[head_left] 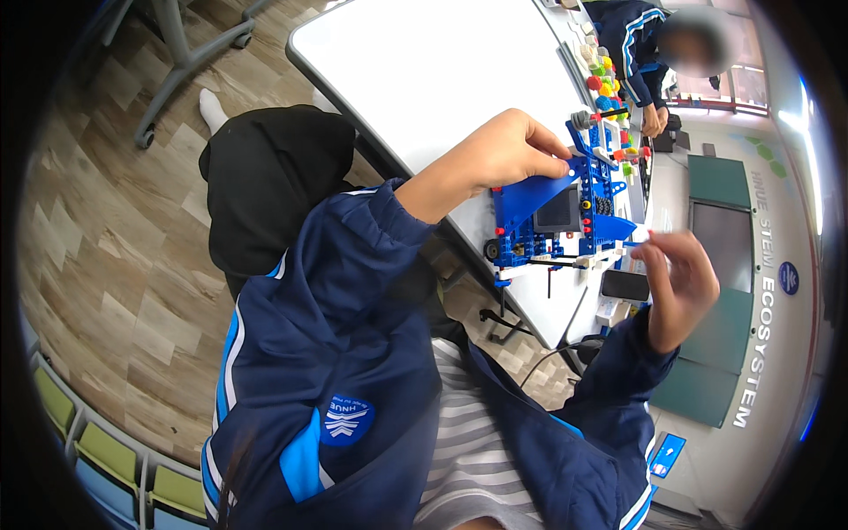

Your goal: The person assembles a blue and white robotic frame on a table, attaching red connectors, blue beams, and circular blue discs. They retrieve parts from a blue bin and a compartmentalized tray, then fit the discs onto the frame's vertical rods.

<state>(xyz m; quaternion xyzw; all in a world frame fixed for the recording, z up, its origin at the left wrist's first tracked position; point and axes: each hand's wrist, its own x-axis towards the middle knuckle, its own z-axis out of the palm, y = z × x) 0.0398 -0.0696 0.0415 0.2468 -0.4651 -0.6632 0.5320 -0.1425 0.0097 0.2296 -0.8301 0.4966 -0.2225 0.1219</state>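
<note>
A model built of blue, white and grey plastic building pieces [601,185] stands at the table's edge, with a dark-screened control block [557,210] in its middle. My left hand [503,157] is closed in a pinch on the upper edge of a large blue panel [528,200] on the model's near side. On the other side, my right hand [682,281] has thumb and forefinger pinched at the tip of a smaller blue panel [611,228]. Something small and white shows at those fingertips, too small to name. A small black wheel [492,250] sits low on the model.
The white table [397,62] runs behind the model. Several coloured pieces [601,84] lie along its far side, where another person [632,53] works. A black phone-like slab [625,284] lies near my right hand. Green-and-blue chairs [110,455] stand at lower left.
</note>
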